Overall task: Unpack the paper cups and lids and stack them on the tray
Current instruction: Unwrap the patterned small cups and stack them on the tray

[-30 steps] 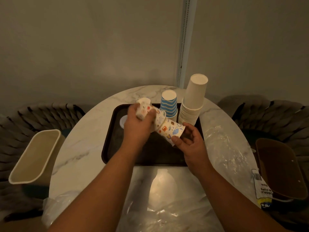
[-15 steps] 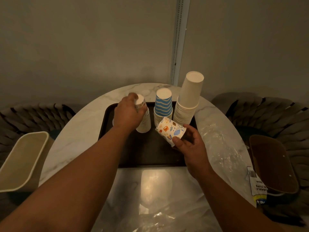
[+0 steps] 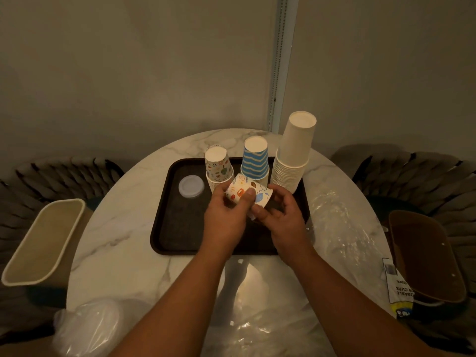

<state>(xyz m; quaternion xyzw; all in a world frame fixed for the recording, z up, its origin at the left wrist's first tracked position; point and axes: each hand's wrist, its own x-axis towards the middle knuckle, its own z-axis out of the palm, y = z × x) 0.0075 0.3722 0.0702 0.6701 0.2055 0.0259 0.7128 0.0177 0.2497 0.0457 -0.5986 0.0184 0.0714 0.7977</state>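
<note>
The left hand (image 3: 223, 215) has come back from the patterned stack (image 3: 218, 168) on the tray (image 3: 164, 222) and now joins the right hand (image 3: 280, 215); both pinch the bundle of printed cups (image 3: 248, 193), tilted above the tray's middle

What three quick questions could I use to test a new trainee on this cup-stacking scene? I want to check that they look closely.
1. True or false: the plain white cup stack is the tallest stack on the tray.
2. Which hands hold the patterned cups? A) left hand only B) right hand only C) both hands
3. Fill in: the lone white lid lies on the tray to the ___ of the patterned cup stack.

Key: 1 true. 2 C: the left hand and the right hand both grip them. 3 left.
</note>
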